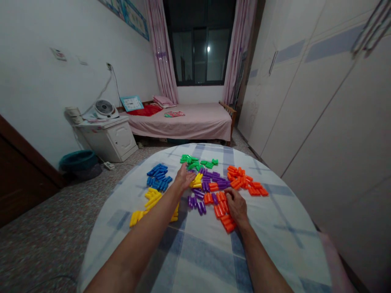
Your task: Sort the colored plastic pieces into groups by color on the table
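Note:
My left hand (184,178) reaches over the middle of the table, fingers stretched out, palm partly turned up. At its fingertips lie a few yellow plastic blocks (196,180), with purple blocks (214,177) just beyond. My right hand (237,206) is curled, fingers bent down beside the orange blocks (221,210); whatever is under its fingertips is hidden. Left of my left wrist are more yellow blocks (153,198), partly covered by my forearm. Blue blocks (159,178) form a pile at the left, green blocks (192,161) lie at the far side.
A round table with a checked cloth (201,260) bears all the blocks. Another orange pile (240,177) lies at the right. Beyond stand a bed (195,120), a white cabinet (114,140) with a fan (104,108), a bin (78,162) and a wardrobe (305,93).

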Tool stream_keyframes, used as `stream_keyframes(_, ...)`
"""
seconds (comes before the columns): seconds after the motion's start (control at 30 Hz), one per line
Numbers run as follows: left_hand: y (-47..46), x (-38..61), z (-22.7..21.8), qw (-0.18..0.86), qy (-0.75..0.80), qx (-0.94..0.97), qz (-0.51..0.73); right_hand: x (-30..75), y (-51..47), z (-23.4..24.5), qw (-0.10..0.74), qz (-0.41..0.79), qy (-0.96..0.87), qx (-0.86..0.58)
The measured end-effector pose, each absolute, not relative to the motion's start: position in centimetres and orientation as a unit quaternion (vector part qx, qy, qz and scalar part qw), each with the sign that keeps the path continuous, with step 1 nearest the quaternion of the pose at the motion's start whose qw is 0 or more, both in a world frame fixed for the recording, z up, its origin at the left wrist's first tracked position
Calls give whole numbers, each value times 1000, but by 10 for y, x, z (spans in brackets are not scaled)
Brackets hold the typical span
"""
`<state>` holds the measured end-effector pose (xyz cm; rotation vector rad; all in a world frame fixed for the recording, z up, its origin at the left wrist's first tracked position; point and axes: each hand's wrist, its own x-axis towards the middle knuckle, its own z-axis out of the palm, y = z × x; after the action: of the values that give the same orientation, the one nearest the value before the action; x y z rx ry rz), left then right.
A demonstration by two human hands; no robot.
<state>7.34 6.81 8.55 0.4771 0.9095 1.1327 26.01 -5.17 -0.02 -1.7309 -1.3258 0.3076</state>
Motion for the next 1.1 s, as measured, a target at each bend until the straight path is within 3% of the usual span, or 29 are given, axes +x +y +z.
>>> stream_keyframes(0.2, -3, 58, 38, 606, 457, 374, 532, 259, -51, 0, 449, 129, -529, -709)
stream_keyframes(0.37, -22, 51, 20, 356, 496, 581, 539, 258, -53, 2, 448, 125, -532, -708)
stream_keyframes(0.47, -28, 54, 9, 277, 481, 660, 506, 258, -54, 3, 447, 121, -534, -707)
stream_keyframes(0.67, -39, 65, -5, 232, 472, 744, 413, 257, -53, 1, 447, 118, -550, -695)
stream_keyframes(0.87, -37, 64, -5, 212, 471, 759, 397, 252, -52, -5, 382, 34, -673, -632)
stream_keyframes(1.1, -36, 63, -9, 207, 472, 758, 399, 250, -57, -4, 342, 7, -656, -672)
